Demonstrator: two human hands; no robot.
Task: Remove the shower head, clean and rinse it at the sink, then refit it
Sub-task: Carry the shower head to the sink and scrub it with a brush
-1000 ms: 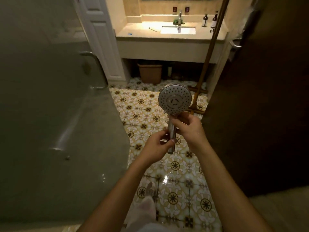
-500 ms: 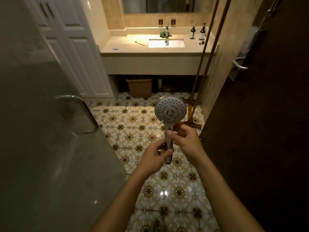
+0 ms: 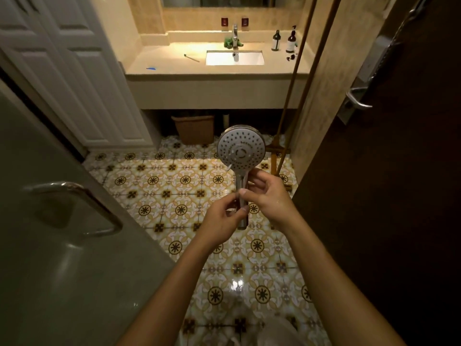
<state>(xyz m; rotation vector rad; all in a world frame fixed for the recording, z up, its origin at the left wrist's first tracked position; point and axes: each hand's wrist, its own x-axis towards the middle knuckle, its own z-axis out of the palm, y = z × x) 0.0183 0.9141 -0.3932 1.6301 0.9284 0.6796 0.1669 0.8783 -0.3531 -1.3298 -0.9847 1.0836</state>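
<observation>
A chrome shower head (image 3: 241,148) is held upright in front of me, its round nozzle face turned toward me, with no hose attached. My left hand (image 3: 222,218) pinches the lower part of its handle with thumb and fingers. My right hand (image 3: 268,193) grips the handle just under the round face. Straight ahead, a white sink (image 3: 234,58) with a chrome tap (image 3: 234,36) is set in a lit beige counter (image 3: 217,73).
A glass shower door with a metal handle (image 3: 74,206) stands at my left. A dark wooden door with a lever handle (image 3: 356,101) is at the right. Two mop poles (image 3: 296,78) lean by the counter, with a brown bin (image 3: 194,132) beneath. Bottles (image 3: 290,39) stand on the counter.
The view has moved forward and tilted up, so the sink and counter appear closer. Both hands still hold the shower head in about the same pose.
</observation>
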